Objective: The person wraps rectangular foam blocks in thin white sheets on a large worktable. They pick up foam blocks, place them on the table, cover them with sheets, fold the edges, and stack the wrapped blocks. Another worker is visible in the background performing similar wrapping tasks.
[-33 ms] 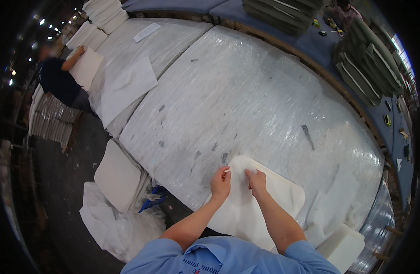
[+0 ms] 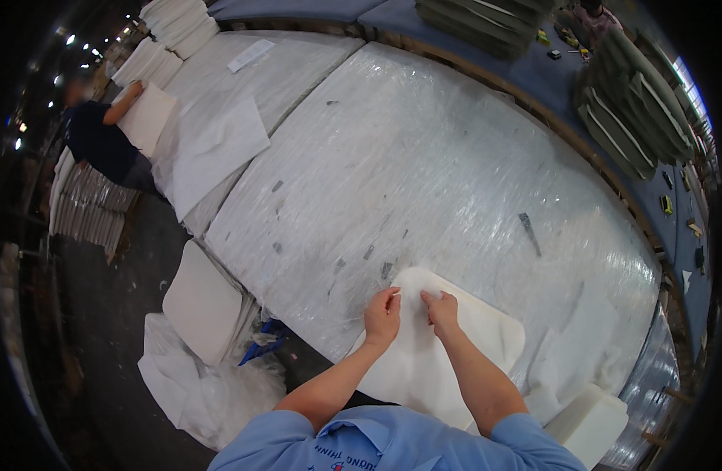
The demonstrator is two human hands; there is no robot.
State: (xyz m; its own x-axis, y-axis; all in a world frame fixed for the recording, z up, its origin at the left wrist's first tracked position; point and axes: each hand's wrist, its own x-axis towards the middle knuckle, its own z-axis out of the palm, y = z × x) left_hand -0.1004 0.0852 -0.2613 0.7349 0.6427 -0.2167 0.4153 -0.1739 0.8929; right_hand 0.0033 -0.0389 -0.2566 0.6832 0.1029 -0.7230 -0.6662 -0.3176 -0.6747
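Note:
A white foam-like pad [image 2: 424,369] with rounded corners lies in front of me on the plastic-wrapped surface. At its upper left edge is my left hand [image 2: 382,316], thumb and fingertips brought together in a pinch. Whatever lies between those fingertips is too small to make out. Over the pad, near its far rounded corner, my right hand [image 2: 442,312] is closed, with index finger and thumb close together at the pad's surface. Something small in that pinch cannot be told from the white behind it.
Clear film covers the broad work surface [image 2: 424,157]. Stacked white pads [image 2: 202,302] and crumpled plastic [image 2: 196,385] stand at left; another white pad stack [image 2: 592,424] is lower right. Grey-green stacks [image 2: 632,110] sit on a blue table. A co-worker [image 2: 102,137] handles a white sheet far left.
My left hand has shifted very slightly to the right. My right hand and the pad stay in place.

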